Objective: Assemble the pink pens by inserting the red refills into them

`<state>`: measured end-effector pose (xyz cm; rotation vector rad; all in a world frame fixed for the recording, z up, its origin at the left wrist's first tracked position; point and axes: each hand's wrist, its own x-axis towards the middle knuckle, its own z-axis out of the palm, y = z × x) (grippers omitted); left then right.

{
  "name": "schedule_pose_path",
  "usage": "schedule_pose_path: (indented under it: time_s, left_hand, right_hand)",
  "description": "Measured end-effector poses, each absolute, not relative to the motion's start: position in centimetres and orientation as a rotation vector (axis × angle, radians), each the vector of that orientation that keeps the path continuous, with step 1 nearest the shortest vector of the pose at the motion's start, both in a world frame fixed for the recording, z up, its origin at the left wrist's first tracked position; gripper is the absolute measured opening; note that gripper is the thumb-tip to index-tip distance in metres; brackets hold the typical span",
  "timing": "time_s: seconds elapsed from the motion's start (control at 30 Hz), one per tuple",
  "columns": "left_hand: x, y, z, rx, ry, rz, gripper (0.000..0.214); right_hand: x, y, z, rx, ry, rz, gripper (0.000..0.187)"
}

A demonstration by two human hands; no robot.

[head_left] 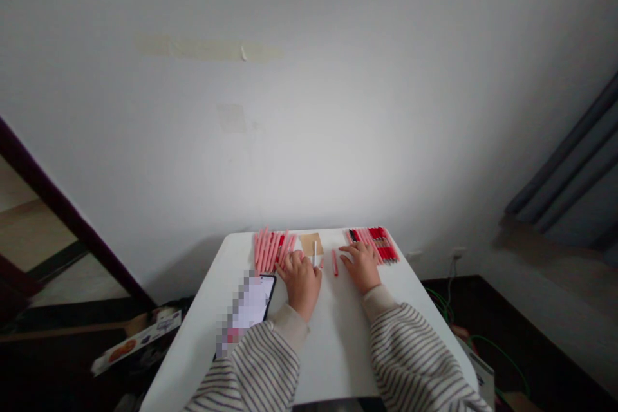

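My left hand (302, 278) rests at the right side of a bunch of pink pens (264, 251), its fingers somewhat spread and bent downward. Its fingertips partly hide the pens there, and I see no grip on any of them. My right hand (363, 266) lies at the near left side of a row of red, pink and black pens (381, 244), fingers apart with the thumb toward the middle. A single pink pen (335, 262) lies on the table between my hands. Beside it, a white stick-like piece (315, 253) lies partly on a brown paper square (309, 244).
The white table (338, 341) stands against a pale wall (328, 109). A phone (248, 309) with a lit screen lies left of my left forearm. Green cables (502, 351) run along the dark floor on the right; a long printed box (135, 341) is at lower left.
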<state>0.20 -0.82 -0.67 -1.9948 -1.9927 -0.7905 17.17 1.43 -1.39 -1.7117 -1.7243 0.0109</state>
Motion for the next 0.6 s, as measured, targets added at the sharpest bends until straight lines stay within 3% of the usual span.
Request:
schedule_pose_path:
  time_s: [0.6]
  left_hand:
    - [-2.1,0.0,0.8,-1.719,-2.093,-0.64,0.037]
  right_hand:
    - [17.8,2.1,-2.4,-1.63,-1.857,-0.017,0.023]
